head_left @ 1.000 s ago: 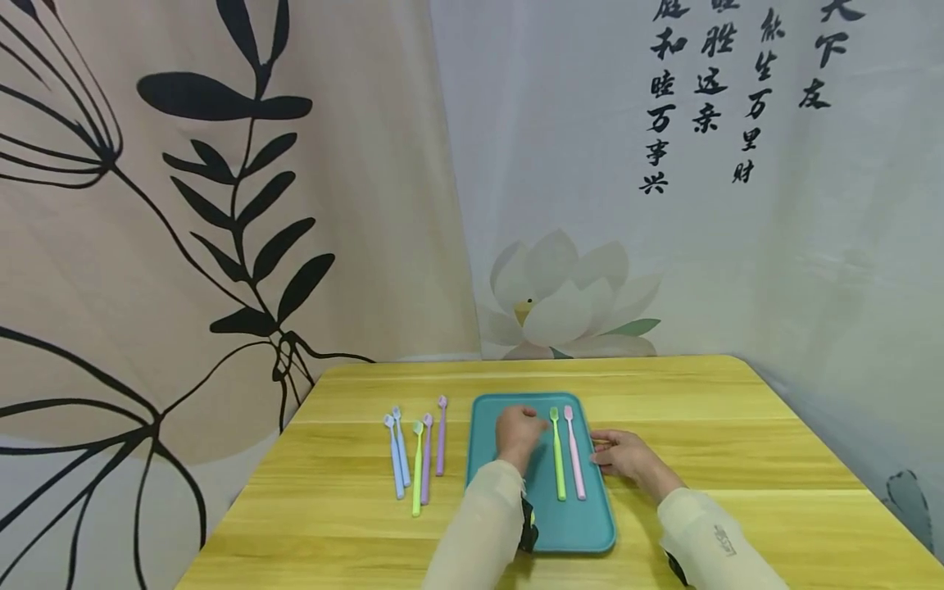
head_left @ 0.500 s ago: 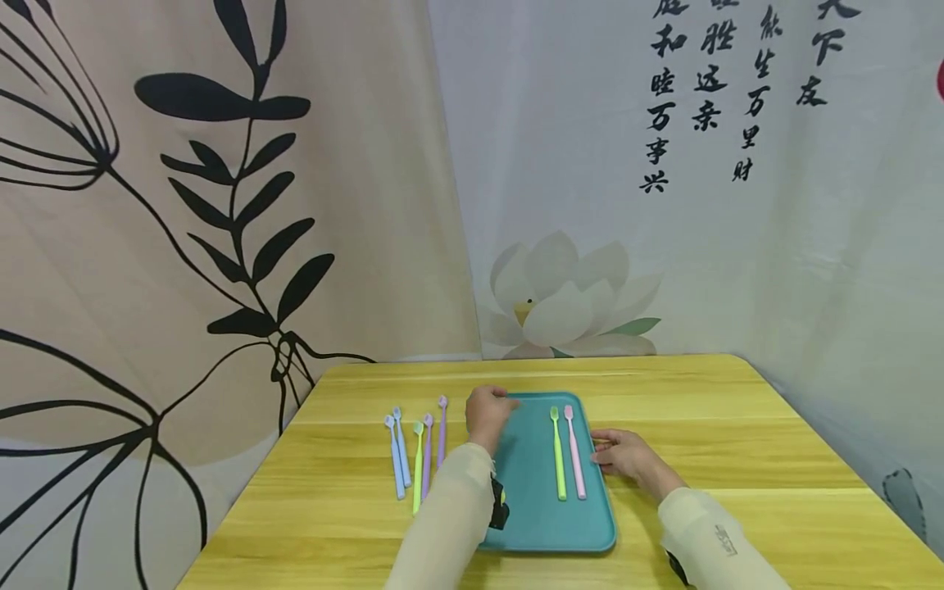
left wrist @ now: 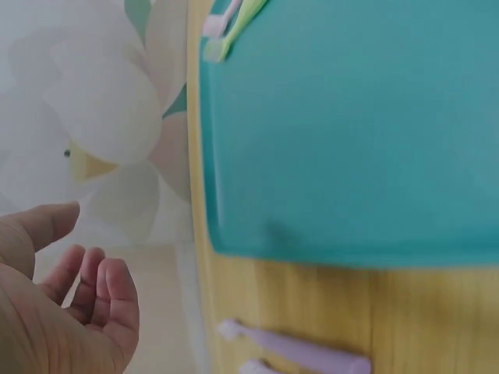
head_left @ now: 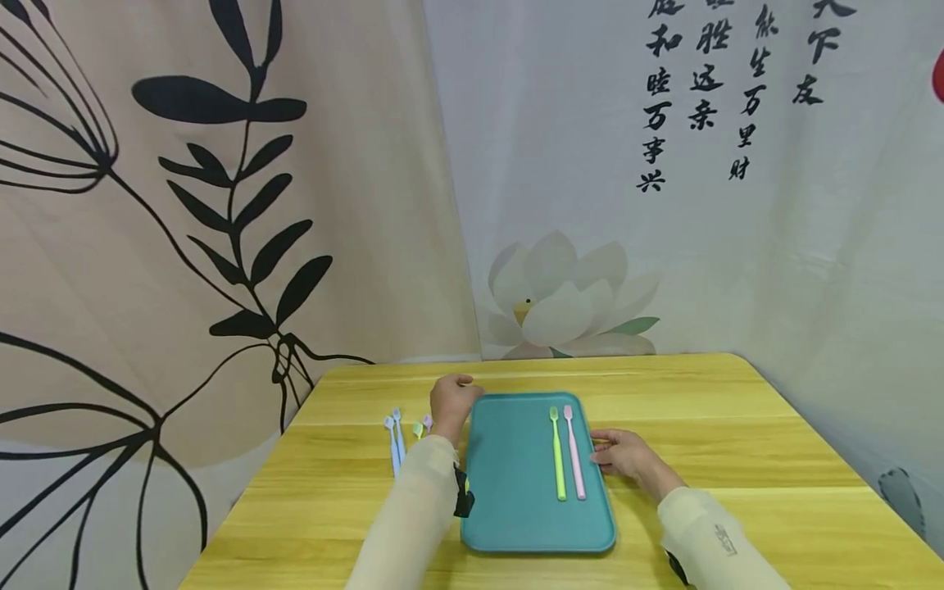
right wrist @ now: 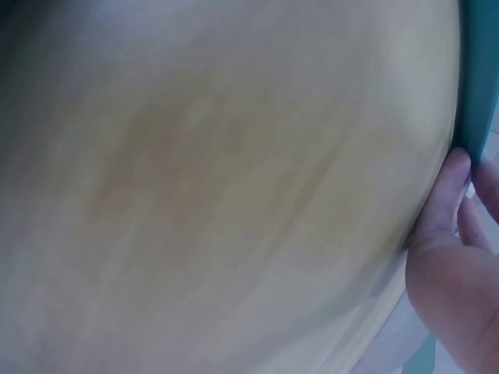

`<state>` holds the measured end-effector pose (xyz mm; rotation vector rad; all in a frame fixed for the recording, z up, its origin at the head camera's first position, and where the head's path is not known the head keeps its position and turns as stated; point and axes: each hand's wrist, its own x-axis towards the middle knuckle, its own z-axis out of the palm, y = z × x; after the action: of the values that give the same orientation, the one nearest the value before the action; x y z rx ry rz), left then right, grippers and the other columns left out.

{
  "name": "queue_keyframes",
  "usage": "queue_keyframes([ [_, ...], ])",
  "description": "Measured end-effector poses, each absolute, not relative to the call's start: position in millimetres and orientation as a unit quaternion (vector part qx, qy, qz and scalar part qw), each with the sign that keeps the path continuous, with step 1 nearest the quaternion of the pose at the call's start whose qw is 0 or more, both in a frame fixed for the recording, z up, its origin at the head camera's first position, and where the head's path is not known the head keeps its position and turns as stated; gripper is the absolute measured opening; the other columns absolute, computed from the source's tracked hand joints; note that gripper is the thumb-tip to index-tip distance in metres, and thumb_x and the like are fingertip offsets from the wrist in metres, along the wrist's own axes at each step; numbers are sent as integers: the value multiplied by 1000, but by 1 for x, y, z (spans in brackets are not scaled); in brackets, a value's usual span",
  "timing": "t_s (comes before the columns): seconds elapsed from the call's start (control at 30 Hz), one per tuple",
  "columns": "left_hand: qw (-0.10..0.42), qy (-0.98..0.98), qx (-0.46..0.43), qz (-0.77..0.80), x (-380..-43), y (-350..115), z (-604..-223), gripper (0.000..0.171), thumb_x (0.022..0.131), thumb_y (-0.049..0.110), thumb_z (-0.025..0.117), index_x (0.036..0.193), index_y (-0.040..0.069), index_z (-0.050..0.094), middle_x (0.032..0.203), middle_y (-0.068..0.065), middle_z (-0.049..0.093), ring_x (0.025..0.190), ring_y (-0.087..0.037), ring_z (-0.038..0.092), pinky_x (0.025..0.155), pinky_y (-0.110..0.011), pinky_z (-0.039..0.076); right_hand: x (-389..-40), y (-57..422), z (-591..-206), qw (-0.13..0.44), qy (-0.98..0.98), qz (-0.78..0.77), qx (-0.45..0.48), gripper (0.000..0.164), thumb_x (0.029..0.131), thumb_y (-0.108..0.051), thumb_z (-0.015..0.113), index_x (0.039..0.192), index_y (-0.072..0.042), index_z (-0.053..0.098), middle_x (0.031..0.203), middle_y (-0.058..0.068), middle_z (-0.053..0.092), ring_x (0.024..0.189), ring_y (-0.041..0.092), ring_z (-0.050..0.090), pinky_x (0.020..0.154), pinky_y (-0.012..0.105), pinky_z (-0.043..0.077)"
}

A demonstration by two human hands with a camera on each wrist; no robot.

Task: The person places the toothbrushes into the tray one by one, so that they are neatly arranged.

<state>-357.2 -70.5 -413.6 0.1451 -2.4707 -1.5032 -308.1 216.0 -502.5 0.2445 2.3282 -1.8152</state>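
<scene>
Left grip (head_left: 451, 403): spread, thumb apart from loosely bent fingers; just beside far left corner of the teal tray (head_left: 509, 492).
Right grip (head_left: 625, 456): at tray's right edge, thumb and finger seemingly pinching it; right wrist view blurred.
On tray: green toothbrush (head_left: 558, 463) and pink toothbrush (head_left: 575, 463), side by side toward the right, heads at the far end.
Left of tray: two blue toothbrushes (head_left: 392, 447), partly behind the left sleeve (head_left: 406, 512); also one green head (head_left: 418, 429), one purple head (head_left: 428, 423).
Left wrist view: purple toothbrush (left wrist: 304, 352) flat on bench (left wrist: 421, 312), near tray edge.
</scene>
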Motion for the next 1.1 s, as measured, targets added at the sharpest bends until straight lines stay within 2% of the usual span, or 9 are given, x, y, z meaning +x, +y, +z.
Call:
queue_keyframes([
  [0.23, 118, -844, 58, -519, -365, -93, -408, 31, 86, 15, 77, 113, 2, 72, 107, -16, 67, 95, -32, 63, 81, -45, 53, -308, 217, -500, 91, 782, -611, 82, 49, 91, 8, 64, 138, 9, 49, 109, 19, 58, 91, 23, 61, 80, 36, 56],
  [0.43, 121, -835, 76, -531, -367, -113, -403, 34, 87, 18, 76, 117, 3, 71, 111, -17, 65, 101, -34, 60, 85, -45, 50, -309, 217, -500, 89, 778, -616, 82, 50, 90, 8, 64, 138, 9, 50, 108, 18, 57, 90, 23, 61, 79, 36, 56],
  [0.67, 126, -830, 83, -537, -368, -137, -405, 36, 89, 18, 74, 120, 1, 68, 115, -19, 62, 101, -35, 58, 82, -45, 50, -310, 218, -501, 91, 783, -611, 79, 51, 90, 8, 64, 138, 10, 48, 110, 20, 57, 91, 23, 61, 80, 36, 56],
  [0.93, 119, -824, 96, -546, -364, -161, -404, 38, 90, 17, 73, 124, -1, 66, 123, -22, 59, 111, -37, 55, 91, -50, 47, -312, 218, -501, 91, 778, -616, 83, 50, 90, 8, 64, 138, 10, 49, 107, 18, 58, 89, 21, 62, 78, 35, 57],
  [1.1, 106, -821, 106, -552, -360, -175, -410, 41, 92, 18, 71, 128, -1, 63, 125, -22, 58, 109, -36, 55, 91, -49, 47, -310, 218, -500, 92, 778, -616, 83, 51, 90, 8, 64, 139, 10, 48, 108, 19, 57, 90, 22, 61, 79, 35, 56],
])
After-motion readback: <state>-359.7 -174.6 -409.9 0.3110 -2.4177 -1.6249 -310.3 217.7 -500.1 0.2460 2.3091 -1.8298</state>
